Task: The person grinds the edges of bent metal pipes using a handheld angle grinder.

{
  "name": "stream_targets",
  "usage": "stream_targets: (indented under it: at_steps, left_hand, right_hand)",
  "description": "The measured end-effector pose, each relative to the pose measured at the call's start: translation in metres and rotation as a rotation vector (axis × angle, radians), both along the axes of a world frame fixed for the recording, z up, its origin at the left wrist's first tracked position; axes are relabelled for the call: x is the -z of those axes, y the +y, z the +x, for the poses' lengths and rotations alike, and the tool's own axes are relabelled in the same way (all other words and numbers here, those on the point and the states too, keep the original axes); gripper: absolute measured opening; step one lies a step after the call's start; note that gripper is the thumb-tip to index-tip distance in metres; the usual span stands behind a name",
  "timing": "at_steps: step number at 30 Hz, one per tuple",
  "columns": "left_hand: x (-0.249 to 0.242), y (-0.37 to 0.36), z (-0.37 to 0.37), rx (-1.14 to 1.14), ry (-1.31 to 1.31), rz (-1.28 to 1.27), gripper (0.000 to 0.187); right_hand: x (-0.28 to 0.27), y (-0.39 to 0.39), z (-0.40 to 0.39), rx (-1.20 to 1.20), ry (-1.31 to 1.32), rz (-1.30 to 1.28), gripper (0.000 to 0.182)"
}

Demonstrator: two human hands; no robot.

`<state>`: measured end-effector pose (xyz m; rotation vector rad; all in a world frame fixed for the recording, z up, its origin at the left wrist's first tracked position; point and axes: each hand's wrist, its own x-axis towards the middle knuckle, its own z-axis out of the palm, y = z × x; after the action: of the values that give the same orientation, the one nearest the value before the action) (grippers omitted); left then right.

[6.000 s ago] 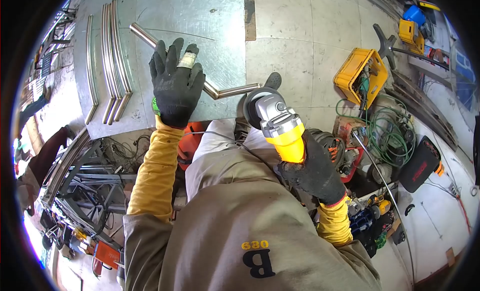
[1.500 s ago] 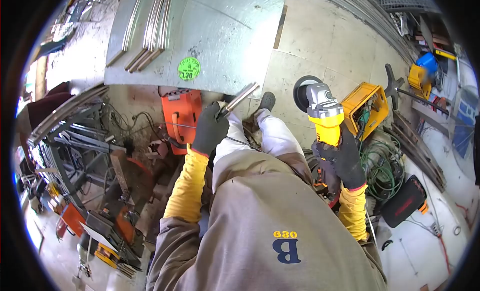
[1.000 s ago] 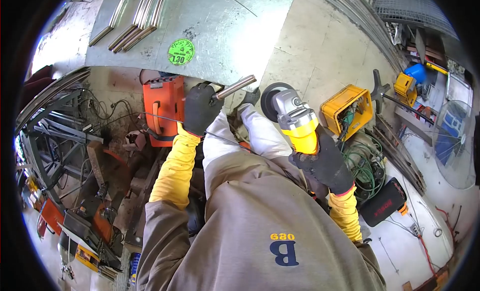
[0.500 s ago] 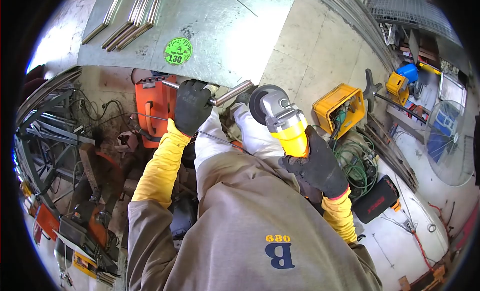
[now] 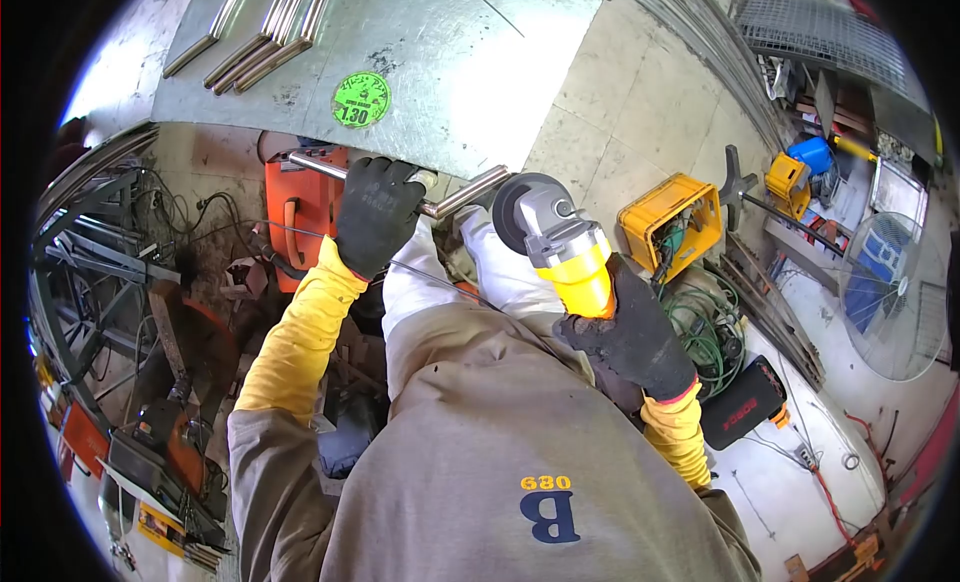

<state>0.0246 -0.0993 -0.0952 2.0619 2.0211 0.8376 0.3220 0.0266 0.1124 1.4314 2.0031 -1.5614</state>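
Note:
My left hand (image 5: 378, 217), in a black glove, is closed around a shiny bent metal tube (image 5: 470, 192) at the near edge of the metal sheet (image 5: 420, 92). One straight arm of the tube sticks out left of my fist; past the bend, the other points up and right. In my black-gloved right hand (image 5: 640, 337) is a yellow and grey angle grinder (image 5: 570, 252), gripped by its body. Its dark disc (image 5: 513, 214) sits close beside the tube's right end. Several similar bent tubes (image 5: 265, 52) lie on the sheet, near a round green sticker (image 5: 361, 100).
An orange machine case (image 5: 305, 207) stands beyond my left arm. To the right are a yellow crate (image 5: 668, 222), tangled green cable (image 5: 705, 332), a black and red box (image 5: 745, 402) and a fan (image 5: 893, 297). Metal frames (image 5: 100, 282) crowd the left side.
My left hand has shifted slightly left, and more of the tube's left arm shows beyond it. The grinder stays near the tube's right end; the view has moved a little.

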Motion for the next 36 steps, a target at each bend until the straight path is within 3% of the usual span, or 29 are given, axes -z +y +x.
stream_targets:
  at_steps: [18,22,27,36]
  left_hand:
    - [0.004,-0.002,0.001,0.018,-0.045,-0.061,0.020]
    - [0.007,-0.003,0.001,0.013,-0.094,-0.098,0.021]
    - [0.007,-0.004,0.002,0.006,-0.199,-0.156,0.021]
    - [-0.001,-0.002,0.007,-0.030,-0.046,-0.069,0.020]
  right_hand:
    - [0.001,0.014,-0.010,0.000,-0.068,-0.107,0.060]
    - [-0.002,0.010,-0.003,-0.058,-0.050,-0.012,0.059]
    - [-0.004,0.009,-0.005,0.044,0.024,-0.056,0.058]
    - [0.000,0.016,-0.005,0.061,-0.038,-0.123,0.059]
